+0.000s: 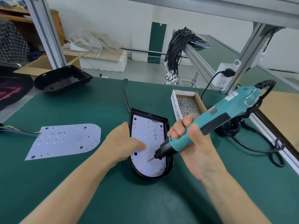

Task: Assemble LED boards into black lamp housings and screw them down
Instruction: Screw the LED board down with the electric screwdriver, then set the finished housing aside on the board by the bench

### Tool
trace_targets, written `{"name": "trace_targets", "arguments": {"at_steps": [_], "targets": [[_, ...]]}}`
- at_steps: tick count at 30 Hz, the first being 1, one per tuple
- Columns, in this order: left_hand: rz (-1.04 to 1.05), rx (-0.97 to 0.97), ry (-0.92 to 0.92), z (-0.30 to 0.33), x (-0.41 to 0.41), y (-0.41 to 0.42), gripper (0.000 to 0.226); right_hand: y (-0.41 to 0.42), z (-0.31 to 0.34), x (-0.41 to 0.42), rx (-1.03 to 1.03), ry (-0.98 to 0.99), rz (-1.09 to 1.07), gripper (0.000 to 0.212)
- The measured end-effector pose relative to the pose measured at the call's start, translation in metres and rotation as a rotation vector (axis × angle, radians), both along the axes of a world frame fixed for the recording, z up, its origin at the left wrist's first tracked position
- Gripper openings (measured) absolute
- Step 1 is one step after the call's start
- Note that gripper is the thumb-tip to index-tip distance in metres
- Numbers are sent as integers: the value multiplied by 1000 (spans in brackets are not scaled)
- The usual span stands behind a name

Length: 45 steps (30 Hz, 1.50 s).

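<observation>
Both forearms reach in from six o'clock toward the black lamp housing (168,126) at the middle of the green mat (97,102), where one LED board (148,139) already lies seated. Pressing down on that board with flat fingers is the left hand (124,141), its heel against the housing's nine-o'clock edge. Curled round a teal electric screwdriver (210,120) is the right hand (189,138), and the bit meets a screw (148,161) near the rounded six-o'clock end of the board. By my reading this unit is mid-fastening: two screw heads seem set along its three-o'clock edge, while dark holes at the twelve- and seven-o'clock corners look unfilled. Counted outward: two housings, the second housing (61,80) bare at ten o'clock; two boards, the loose board (64,140) with its wires lying at nine o'clock, so one more assembly remains; one screw box (187,104) at two o'clock, heaped beyond counting.
</observation>
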<state>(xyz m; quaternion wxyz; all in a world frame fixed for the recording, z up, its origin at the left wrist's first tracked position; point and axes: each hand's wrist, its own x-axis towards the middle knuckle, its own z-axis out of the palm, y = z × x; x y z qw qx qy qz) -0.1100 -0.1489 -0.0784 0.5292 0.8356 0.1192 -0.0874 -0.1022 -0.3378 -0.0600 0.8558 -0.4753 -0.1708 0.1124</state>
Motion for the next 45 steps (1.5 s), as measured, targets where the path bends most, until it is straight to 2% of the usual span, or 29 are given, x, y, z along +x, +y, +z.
{"name": "trace_targets", "arguments": {"at_steps": [1,3,7,10,13,15,17,20,22,23,25,27,30,35,37,38,39,40,42,43,44,45], "targets": [[3,-6,4,0,0,0,51,-2,1,0,20,-3,56,61],[-2,-11,8,1,1,0,52,-4,2,2,55,-7,130,62],[2,-28,22,2,1,0,55,-9,0,6,-7,-74,205,37],[2,-32,41,3,1,0,55,-14,4,13,-30,-184,401,26],[2,-54,56,6,2,-2,54,-16,9,22,-119,-312,568,32],[9,-78,67,8,1,-2,51,-12,10,24,-152,-354,601,34],[13,-110,74,8,-1,-2,41,-7,12,24,-71,-298,550,32],[25,-184,91,6,-5,2,35,-8,20,29,228,-8,278,42],[85,-287,80,5,-7,8,37,-19,29,35,205,179,92,56],[129,-350,55,5,-8,12,41,-26,32,38,93,234,28,62],[210,-486,-6,8,-7,23,39,-35,28,41,-284,253,-77,66],[263,-592,-85,14,-7,31,24,-32,15,40,-702,203,-176,55],[266,-651,-139,23,-7,32,24,-16,-4,37,-1099,53,-170,29],[239,-664,-150,30,-3,18,26,12,-17,38,-1709,-183,-263,26],[244,-673,-157,32,-3,13,27,14,-12,36,-1961,-356,-293,24],[242,-676,-164,33,-3,11,27,11,-10,36,-1944,-423,-306,26],[242,-681,-172,34,-3,7,27,6,-9,37,-1800,-453,-327,27],[240,-677,-181,35,-3,4,26,2,-4,33,-1520,-391,-363,31],[244,-665,-196,36,-5,-7,25,-4,8,19,-861,-111,-306,39],[241,-669,-205,36,-6,-13,24,-6,13,14,-587,25,-158,41],[218,-699,-200,36,-8,-20,22,-8,15,8,-414,135,-37,39],[166,-760,-163,39,-9,-26,26,-10,17,3,-338,191,13,34]]}}
